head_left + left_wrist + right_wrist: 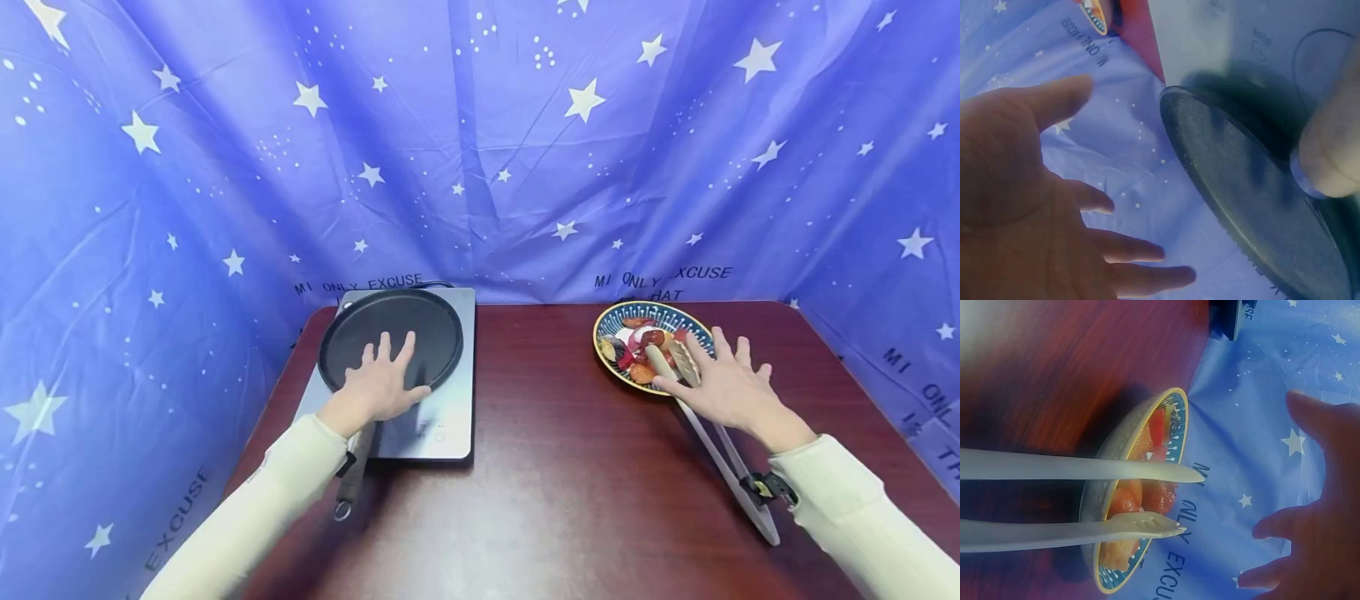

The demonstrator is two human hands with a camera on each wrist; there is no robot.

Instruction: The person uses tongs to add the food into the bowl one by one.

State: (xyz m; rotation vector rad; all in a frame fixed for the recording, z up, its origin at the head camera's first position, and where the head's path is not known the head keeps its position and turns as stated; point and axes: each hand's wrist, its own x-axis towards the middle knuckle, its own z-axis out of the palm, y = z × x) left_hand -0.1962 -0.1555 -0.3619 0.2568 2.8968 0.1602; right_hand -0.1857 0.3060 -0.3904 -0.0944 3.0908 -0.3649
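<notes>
With fingers spread, my left hand point(381, 383) hovers over the near part of a round black flat pan point(397, 329). The pan sits on a silver induction cooktop point(453, 417), its handle point(352, 479) pointing toward me beneath my wrist. On the right, my right hand point(727, 387) is spread above a pair of pale tongs point(723, 467). The tongs' tips lie over the rim of a blue patterned bowl point(611, 317) that holds mixed food pieces point(1159, 495), red, orange and white. In the right wrist view the tong arms point(1054, 467) stand apart, with no fingers around them.
The dark red wooden table point(540, 433) stretches between cooktop and bowl. A blue curtain point(495, 150) with white stars hangs behind it and along both sides. A thin black cable point(435, 284) shows at the cooktop's back edge.
</notes>
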